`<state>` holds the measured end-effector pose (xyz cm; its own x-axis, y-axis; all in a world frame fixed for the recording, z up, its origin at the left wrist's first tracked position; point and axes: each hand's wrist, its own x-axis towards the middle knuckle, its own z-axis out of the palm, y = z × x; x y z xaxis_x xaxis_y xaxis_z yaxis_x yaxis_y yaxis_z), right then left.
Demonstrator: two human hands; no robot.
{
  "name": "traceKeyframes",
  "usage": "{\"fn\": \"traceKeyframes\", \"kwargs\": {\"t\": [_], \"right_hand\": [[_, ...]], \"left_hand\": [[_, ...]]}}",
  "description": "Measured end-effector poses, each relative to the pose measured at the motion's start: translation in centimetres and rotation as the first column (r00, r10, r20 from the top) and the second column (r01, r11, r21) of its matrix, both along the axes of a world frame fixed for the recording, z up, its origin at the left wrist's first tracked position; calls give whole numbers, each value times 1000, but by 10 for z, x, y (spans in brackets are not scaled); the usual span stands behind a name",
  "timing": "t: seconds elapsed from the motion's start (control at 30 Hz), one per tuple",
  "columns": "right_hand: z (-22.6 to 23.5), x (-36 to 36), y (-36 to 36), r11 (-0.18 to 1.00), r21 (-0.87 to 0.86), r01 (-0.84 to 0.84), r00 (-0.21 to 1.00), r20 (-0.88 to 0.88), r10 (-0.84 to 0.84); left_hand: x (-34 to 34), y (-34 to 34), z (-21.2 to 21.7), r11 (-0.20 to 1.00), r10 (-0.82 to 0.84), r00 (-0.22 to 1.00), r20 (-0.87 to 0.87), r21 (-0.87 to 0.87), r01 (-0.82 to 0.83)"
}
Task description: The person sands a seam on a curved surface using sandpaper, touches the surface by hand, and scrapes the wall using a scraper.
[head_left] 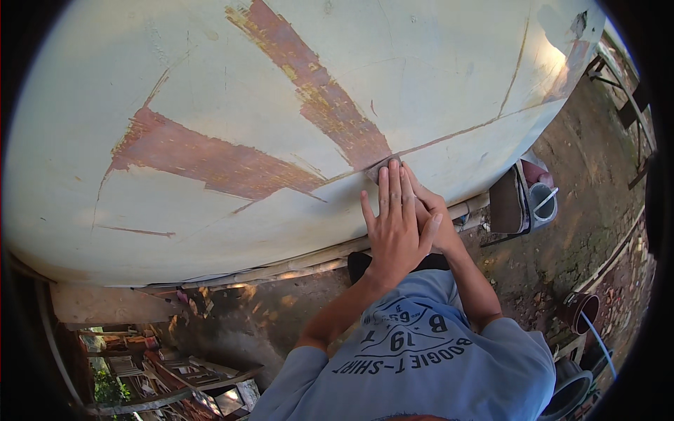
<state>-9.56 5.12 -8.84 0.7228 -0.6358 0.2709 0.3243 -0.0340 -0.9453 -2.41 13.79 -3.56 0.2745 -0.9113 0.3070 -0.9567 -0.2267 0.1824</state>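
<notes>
A large, pale, curved panel (267,84) slopes up before me, with reddish-brown patches (203,158) and thin brown lines on it. At the lower end of one reddish strip (330,105) a small greyish-brown piece, seemingly sandpaper (377,170), lies flat against the panel. My left hand (398,228) has its fingers stretched out, the middle fingertips on that piece and the thumb held apart. Partly beneath it, my right hand (430,203) reaches to the same piece and appears to press it; most of its fingers are covered by the left.
Right of the panel stand a dark box (507,203) and a grey bucket (543,210) with a stick in it. Farther right are a brown bucket (580,309) and a dark basin (570,394). Wooden planks (189,375) lie at lower left. Bamboo poles (316,261) run along the panel's lower edge.
</notes>
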Motion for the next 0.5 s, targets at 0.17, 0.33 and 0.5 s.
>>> {"fn": "traceKeyframes", "kwargs": {"t": [0.17, 0.33, 0.5], "right_hand": [[-9, 4, -3, 1000, -31, -1, 998, 57, 3], [5, 1, -5, 997, -72, -36, 998, 47, 40], [1, -3, -3, 999, -29, -41, 998, 43, 42]], "left_hand": [[-5, -1, -2, 1000, 25, 1000, -6, 1, -25], [-4, -5, 10, 999, 36, 999, -7, -35, -36], [-7, -4, 3, 999, 25, 999, -42, -24, -26]]}}
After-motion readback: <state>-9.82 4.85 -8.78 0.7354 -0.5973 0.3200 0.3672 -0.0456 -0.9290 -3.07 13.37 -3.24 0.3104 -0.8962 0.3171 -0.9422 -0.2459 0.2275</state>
